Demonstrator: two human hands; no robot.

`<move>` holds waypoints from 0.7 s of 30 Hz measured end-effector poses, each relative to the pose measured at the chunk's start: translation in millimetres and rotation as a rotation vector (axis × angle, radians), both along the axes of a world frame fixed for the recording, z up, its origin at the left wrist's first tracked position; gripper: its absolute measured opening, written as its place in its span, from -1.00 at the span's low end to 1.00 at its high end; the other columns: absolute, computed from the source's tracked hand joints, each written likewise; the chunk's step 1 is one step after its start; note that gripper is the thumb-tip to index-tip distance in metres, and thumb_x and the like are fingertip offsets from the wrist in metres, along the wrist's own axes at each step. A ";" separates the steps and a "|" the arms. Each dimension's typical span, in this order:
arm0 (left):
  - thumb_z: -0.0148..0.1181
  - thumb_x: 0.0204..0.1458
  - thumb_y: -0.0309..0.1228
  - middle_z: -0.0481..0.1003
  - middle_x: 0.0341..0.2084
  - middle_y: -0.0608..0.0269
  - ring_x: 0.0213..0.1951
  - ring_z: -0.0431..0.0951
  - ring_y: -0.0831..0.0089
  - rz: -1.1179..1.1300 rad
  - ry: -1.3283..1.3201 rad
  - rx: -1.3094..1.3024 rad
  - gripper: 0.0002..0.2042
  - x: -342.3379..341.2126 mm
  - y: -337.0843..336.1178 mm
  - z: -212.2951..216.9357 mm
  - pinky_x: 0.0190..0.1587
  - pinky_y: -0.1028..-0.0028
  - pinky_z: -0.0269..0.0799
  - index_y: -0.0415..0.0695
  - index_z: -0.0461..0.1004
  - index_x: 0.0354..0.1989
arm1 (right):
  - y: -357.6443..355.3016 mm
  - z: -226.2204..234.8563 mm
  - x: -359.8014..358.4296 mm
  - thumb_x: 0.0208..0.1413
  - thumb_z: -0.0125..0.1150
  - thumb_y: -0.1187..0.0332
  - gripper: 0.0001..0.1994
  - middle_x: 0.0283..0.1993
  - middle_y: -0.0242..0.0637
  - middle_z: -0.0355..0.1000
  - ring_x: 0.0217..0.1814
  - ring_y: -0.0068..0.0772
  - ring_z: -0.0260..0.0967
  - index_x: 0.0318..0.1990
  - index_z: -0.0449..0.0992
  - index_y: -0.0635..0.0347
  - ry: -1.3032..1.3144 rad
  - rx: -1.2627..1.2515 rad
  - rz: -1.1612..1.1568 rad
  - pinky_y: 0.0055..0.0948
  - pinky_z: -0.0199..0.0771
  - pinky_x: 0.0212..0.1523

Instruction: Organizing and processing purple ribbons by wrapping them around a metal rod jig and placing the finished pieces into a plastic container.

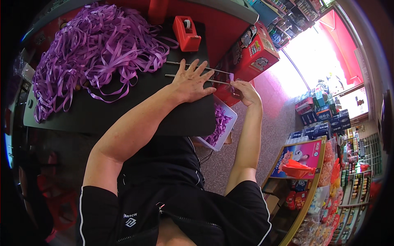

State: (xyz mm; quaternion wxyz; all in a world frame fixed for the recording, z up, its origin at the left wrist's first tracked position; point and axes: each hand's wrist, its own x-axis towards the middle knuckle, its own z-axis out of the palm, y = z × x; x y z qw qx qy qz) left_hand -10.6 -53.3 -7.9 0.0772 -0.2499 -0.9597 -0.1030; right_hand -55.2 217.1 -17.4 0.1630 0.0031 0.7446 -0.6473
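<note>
Left hand [191, 84]: fingers splayed over two thin silver metal rods [218, 71]. Right hand [247, 92]: pinching narrow purple ribbon [232, 77] between fingertips.

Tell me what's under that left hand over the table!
Two thin metal rods run under the left hand, above the black tabletop. Their ends poke out both sides; whatever the palm covers can't be seen.

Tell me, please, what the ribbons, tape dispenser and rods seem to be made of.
Ribbons: likely satin-like synthetic fabric, given their soft sheen. Tape dispenser: probably glossy plastic, from its moulded shape. Rods: apparently smooth metal, by their silvery shine.
</note>
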 end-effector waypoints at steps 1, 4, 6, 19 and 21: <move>-0.31 0.14 0.22 -0.05 0.37 0.11 0.39 -0.13 0.14 0.001 -0.004 -0.003 -0.31 0.0 0.1 0.7 0.35 -0.08 -0.32 0.08 0.04 0.36 | 4.0 -0.2 -0.4 0.04 0.27 0.19 -0.81 -0.42 -0.49 0.48 -0.40 -0.64 0.33 -0.37 0.57 0.11 -0.001 -0.008 -0.005 -0.55 0.21 -0.34; -0.31 0.14 0.22 -0.05 0.37 0.11 0.39 -0.13 0.13 -0.001 0.004 -0.001 -0.32 0.4 0.4 -0.8 0.35 -0.08 -0.32 0.08 0.05 0.35 | 21.1 -2.7 0.5 0.06 0.26 0.16 -0.80 -0.37 -0.49 0.50 -0.35 -0.61 0.37 -0.31 0.58 0.06 0.002 -0.001 -0.087 -0.53 0.21 -0.31; -0.30 0.14 0.21 -0.05 0.37 0.10 0.39 -0.13 0.13 0.001 0.012 0.002 -0.32 -0.1 0.6 -2.3 0.35 -0.07 -0.32 0.08 0.05 0.35 | 32.7 -9.4 4.2 0.06 0.24 0.14 -0.79 -0.36 -0.49 0.50 -0.32 -0.61 0.38 -0.29 0.59 0.04 -0.033 0.055 -0.198 -0.53 0.21 -0.29; 0.19 -0.11 -0.22 0.36 0.01 0.08 0.12 0.32 0.20 -0.462 0.375 0.256 -0.52 46.4 26.8 29.6 0.12 0.10 0.16 -0.14 0.40 0.02 | 93.6 -179.0 38.4 0.06 0.26 0.15 -0.57 -0.23 -0.14 0.56 -0.28 -0.53 0.42 -0.06 0.52 0.36 0.182 0.586 -0.328 -0.41 0.42 -0.16; 0.18 -0.14 -0.27 0.40 -0.05 0.13 0.07 0.37 0.24 -0.608 0.334 0.117 -0.58 80.5 30.1 25.1 0.11 0.15 0.19 -0.11 0.43 -0.04 | 57.7 -115.5 44.3 0.04 0.25 0.30 -0.67 -0.29 -0.10 0.56 -0.29 -0.43 0.49 -0.09 0.54 0.35 0.423 0.773 -0.359 -0.40 0.44 -0.17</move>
